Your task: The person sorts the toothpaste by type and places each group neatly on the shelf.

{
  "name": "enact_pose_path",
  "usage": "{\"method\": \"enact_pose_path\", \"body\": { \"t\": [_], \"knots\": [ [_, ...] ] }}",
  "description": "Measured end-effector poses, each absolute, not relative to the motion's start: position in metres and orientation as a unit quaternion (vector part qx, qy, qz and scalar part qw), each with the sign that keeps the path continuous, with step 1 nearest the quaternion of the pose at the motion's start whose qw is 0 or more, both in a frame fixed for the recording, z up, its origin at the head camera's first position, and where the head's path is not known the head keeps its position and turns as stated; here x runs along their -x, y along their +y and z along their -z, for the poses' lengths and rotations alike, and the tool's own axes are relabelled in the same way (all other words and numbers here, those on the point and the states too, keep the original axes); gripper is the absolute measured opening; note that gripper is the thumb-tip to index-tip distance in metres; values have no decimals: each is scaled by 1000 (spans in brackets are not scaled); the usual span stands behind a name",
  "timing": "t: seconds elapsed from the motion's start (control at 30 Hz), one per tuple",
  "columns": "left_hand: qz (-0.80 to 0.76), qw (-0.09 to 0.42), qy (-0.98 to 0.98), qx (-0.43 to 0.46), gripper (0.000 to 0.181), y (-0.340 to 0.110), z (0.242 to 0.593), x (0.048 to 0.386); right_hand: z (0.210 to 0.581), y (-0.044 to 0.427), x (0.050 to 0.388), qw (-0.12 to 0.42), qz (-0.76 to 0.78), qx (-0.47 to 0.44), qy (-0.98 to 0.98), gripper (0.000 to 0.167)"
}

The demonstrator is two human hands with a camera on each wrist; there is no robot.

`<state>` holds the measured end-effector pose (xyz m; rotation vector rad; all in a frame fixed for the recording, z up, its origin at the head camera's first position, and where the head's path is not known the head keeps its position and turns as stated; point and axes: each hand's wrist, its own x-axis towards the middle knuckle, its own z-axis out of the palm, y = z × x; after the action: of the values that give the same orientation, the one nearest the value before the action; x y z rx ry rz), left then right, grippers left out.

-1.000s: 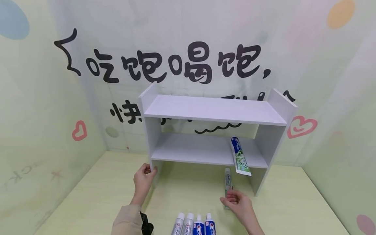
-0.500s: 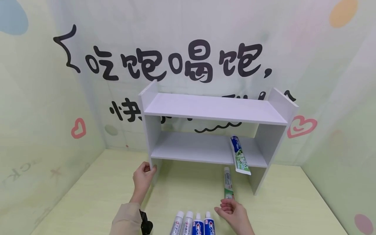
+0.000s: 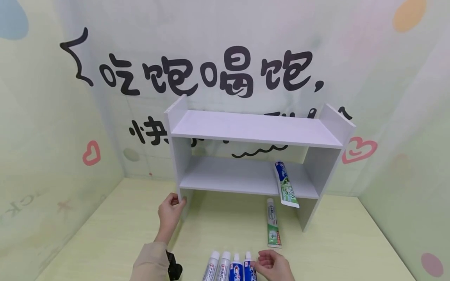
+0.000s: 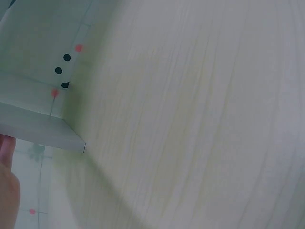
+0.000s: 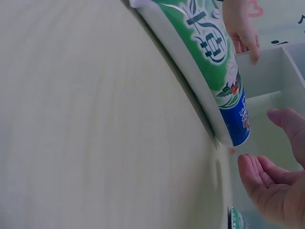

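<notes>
Head view: your right hand (image 3: 275,267), thumb and fingers apart, is sitting right of the rightmost blue-and-white toothpaste tube (image 3: 250,272), lying cap toward the white board shelf (image 3: 253,127) your left hand (image 3: 170,210) is gripping.

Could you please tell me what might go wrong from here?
1. The blue-and-green tube overhangs the front edge of the lower shelf, so a bump could tip it off.
2. The right hand is at the rightmost front tube, which lies close beside another blue tube; lifting it might nudge that neighbour.
3. The left hand grips the side of the white shelf unit; a pull there could shift it and dislodge the overhanging tube.
</notes>
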<state>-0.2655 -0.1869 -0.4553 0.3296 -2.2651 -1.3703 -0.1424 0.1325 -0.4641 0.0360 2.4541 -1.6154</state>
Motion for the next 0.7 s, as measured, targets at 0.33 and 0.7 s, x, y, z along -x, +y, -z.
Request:
{"method": "enact_pose_path", "body": {
  "t": [0.33,0.7],
  "knots": [
    [497,244,-824,-120,15,-188,454,267,482,126,137,133,524,-30,841,60],
    [494,248,-825,-119,15,-189,453,268,497,121,135,170,503,-58,845,56]
  ]
}}
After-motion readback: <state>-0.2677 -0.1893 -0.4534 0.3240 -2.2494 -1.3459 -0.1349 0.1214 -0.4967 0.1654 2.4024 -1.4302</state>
